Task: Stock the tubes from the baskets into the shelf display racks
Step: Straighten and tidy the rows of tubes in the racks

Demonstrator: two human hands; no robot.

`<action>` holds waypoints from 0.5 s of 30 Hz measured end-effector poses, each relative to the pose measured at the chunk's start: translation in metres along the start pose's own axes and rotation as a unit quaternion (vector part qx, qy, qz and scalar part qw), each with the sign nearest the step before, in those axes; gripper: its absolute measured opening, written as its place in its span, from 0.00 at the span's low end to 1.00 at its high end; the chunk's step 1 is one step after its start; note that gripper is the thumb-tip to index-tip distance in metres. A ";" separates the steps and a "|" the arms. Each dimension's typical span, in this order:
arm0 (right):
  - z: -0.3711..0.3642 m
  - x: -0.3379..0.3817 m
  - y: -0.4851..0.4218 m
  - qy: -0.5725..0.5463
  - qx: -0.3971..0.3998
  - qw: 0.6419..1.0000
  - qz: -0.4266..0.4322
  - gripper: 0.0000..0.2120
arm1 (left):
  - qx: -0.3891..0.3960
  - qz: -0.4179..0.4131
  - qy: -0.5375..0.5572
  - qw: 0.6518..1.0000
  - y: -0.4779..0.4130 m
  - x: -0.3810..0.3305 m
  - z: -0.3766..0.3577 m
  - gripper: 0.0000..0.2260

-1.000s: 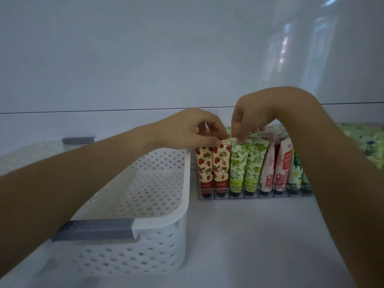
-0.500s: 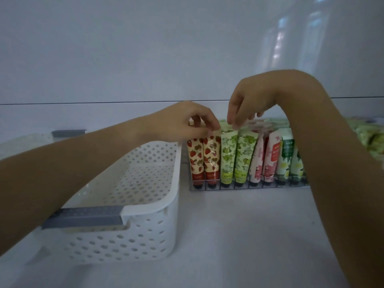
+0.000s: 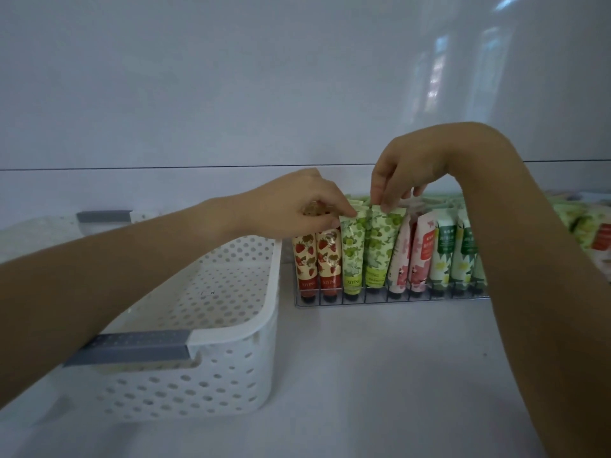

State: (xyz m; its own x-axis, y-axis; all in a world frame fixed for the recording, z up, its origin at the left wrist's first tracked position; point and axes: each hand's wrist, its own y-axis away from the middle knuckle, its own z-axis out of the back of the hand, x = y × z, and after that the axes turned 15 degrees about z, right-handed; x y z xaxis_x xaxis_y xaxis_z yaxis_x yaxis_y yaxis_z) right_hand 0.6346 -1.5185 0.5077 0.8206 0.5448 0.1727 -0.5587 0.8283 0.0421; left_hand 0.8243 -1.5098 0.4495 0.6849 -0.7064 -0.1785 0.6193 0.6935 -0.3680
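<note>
Two hands work at one rack, read here from the viewer outward. Nearest, at left, a white perforated plastic basket [image 3: 267, 292] with grey handle strips stands on the pale shelf board [image 3: 363, 375]. No tube shows on the part of its floor in view (the left forearm hides the rest). Just beside it, the clear divided display rack [image 3: 390, 300] holds a front row of tubes standing cap-down with their long axes upright. The row runs: two strawberry-printed cream tubes [image 3: 319, 259], two green ones, then pink blossom-printed tubes [image 3: 410, 256].

The right hand [image 3: 406, 166] arches over from above and pinches, between thumb and forefinger, the flat crimped top of the green leaf-printed tube [image 3: 380, 246], whose cap end is down at its slot. The tube thus lies directly below the fingertips, so any seating push would probably run straight down its long axis.

The left hand [image 3: 294, 206] comes in level from the basket side. Its fingers curl over the strawberry tubes' tops, one fingertip touching the neighbouring green tube [image 3: 352, 252]; whether it truly grips anything cannot be told. The right hand is the nearer to the task's tube. Behind, further rows of tubes reach toward the white back panel [image 3: 297, 94].
</note>
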 end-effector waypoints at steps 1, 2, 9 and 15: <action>0.000 0.000 0.001 -0.006 0.001 1.000 0.007 0.07 | 0.000 0.003 -0.003 1.000 0.000 -0.001 0.000 0.11; 0.000 0.001 0.001 -0.010 0.006 1.000 0.011 0.07 | 0.002 0.009 -0.005 1.000 0.001 -0.003 0.001 0.11; 0.012 -0.003 0.016 -0.059 -0.071 0.994 0.058 0.06 | 0.025 0.096 0.007 0.995 -0.003 -0.013 0.004 0.10; 0.032 -0.021 0.013 -0.039 -0.128 0.985 0.108 0.05 | 0.086 0.163 -0.082 0.980 -0.042 -0.018 0.037 0.09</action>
State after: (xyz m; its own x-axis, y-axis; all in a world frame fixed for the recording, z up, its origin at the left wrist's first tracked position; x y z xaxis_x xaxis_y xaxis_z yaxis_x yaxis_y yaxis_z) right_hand 0.6062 -1.5233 0.5362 0.6679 0.7088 0.2268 -0.6631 0.7052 -0.2511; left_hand 0.8001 -1.5208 0.5016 0.9004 -0.4217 -0.1068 0.4040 0.9017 -0.1543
